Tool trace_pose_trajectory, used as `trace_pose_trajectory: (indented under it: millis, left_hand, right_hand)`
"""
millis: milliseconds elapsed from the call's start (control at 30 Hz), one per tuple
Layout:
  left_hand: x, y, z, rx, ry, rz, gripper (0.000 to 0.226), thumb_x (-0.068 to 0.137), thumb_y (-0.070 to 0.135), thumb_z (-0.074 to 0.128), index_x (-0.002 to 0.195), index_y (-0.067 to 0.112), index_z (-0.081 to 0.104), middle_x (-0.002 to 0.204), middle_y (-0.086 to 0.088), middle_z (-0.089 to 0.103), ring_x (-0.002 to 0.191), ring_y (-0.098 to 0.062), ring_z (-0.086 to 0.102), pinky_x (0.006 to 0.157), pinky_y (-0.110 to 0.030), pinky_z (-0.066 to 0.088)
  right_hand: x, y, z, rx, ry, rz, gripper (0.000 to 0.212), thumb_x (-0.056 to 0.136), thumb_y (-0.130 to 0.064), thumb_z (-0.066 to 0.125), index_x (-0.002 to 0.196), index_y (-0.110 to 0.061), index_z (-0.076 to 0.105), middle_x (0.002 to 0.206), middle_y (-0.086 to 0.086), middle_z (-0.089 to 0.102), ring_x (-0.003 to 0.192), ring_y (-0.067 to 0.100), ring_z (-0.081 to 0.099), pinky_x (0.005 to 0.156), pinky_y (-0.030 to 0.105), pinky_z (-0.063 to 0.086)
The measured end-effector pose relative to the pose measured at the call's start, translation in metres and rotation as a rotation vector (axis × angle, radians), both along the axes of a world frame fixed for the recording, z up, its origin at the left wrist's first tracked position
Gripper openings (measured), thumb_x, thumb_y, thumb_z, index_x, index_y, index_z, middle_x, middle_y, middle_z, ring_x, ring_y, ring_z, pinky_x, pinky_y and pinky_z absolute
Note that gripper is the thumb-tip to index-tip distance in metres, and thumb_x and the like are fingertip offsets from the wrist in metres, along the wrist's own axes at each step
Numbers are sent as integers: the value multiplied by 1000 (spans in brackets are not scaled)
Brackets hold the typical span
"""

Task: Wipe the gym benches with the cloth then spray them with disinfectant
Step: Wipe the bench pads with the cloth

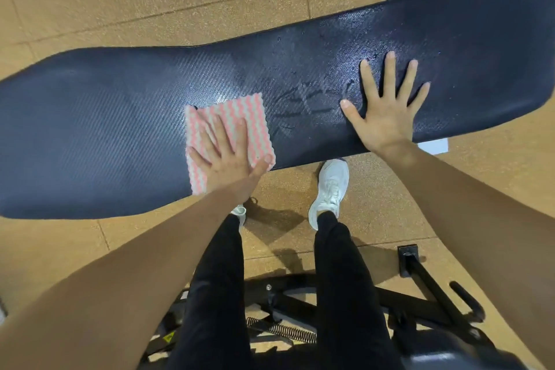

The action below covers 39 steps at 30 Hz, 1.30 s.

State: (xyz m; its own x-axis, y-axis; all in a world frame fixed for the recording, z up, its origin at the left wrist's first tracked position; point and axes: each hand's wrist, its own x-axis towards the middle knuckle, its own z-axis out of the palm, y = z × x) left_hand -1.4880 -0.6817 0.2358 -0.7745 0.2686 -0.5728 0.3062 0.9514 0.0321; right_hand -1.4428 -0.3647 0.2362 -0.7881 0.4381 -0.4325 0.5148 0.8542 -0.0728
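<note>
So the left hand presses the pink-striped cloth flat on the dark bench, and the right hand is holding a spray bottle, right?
Not quite. The head view shows the right hand holding nothing: it lies flat on the bench with fingers spread. The left hand does press the pink-striped cloth flat on the bench.

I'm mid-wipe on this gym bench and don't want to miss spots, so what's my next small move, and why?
Probably slide the pink-and-white striped cloth under your flat left hand toward your right hand: the dark textured bench pad shows wet streaks and droplets between them, while the stretch left of the cloth looks dry.
</note>
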Motion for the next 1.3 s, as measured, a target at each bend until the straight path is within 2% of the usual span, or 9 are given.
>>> trace_pose_trajectory:
  millis: [67, 167, 400, 600, 800, 933, 1000, 1100, 1300]
  left_hand:
    - [-7, 4, 2, 12, -7, 0, 95, 90, 85, 20, 157, 36, -26, 168, -18, -22, 153, -49, -18, 115, -79, -2]
    - [-42, 24, 1, 53, 10, 40, 95, 89, 86, 29, 162, 39, -11, 169, -19, -18, 152, -54, -16, 112, -82, -4]
    - [-122, 64, -4, 62, 19, 3, 92, 85, 90, 19, 160, 44, -10, 169, -13, -22, 152, -52, -19, 111, -81, -8]
    - [-81, 43, 1, 91, 4, -73, 89, 95, 81, 20, 161, 35, -18, 170, -14, -21, 155, -45, -16, 114, -78, -7]
    - [3, 9, 12, 14, -98, -93, 97, 96, 77, 22, 147, 30, -45, 162, -15, -36, 152, -42, -25, 116, -77, -4]
    - [21, 19, 16, -4, -127, -35, 92, 91, 81, 6, 146, 29, -47, 161, -17, -39, 152, -44, -26, 115, -77, -8]
    - [14, 31, 14, 0, -136, -44, 87, 89, 81, 0, 148, 33, -43, 162, -18, -37, 151, -47, -27, 114, -78, -8]
    - [-12, 51, 10, 30, -107, -139, 81, 93, 78, 4, 155, 38, -31, 165, -16, -33, 150, -50, -25, 113, -80, -4]
    - [-92, 107, 2, 113, -4, -288, 74, 98, 75, 12, 161, 42, -11, 171, -11, -19, 153, -49, -16, 112, -81, -6]
  right_hand:
    - [0, -1, -2, 4, -3, -10, 76, 96, -78, 19, 160, -42, -2, 171, 5, -8, 154, 45, -8, 117, 74, 1]
    - [0, 0, -5, -5, -9, -3, 77, 95, -78, 18, 160, -42, -4, 171, 5, -10, 154, 45, -9, 117, 74, 0]
    - [-2, 6, -2, -58, -51, 10, 78, 95, -78, 21, 159, -44, -8, 170, 2, -17, 154, 43, -14, 116, 73, -3]
    - [-3, 9, 4, -81, -81, 32, 79, 94, -78, 25, 159, -44, -7, 170, 3, -15, 154, 43, -12, 116, 72, -2]
    - [-2, 15, 13, -102, -103, 58, 82, 94, -75, 35, 158, -46, -6, 170, 0, -15, 154, 42, -11, 118, 71, 2]
    - [2, 20, 14, -104, -100, 86, 82, 93, -74, 37, 157, -48, -6, 170, -1, -13, 155, 40, -9, 119, 70, 4]
    - [5, 23, 13, -92, -94, 108, 81, 93, -76, 36, 158, -48, -5, 170, -2, -11, 155, 39, -7, 120, 68, 5]
    - [12, 31, 14, -91, -61, 141, 80, 94, -76, 34, 158, -47, -3, 171, -3, -8, 156, 36, -5, 121, 64, 6]
    - [26, 46, 12, -95, -7, 209, 78, 96, -75, 30, 160, -42, 1, 171, -4, -4, 157, 30, -5, 124, 58, 6]
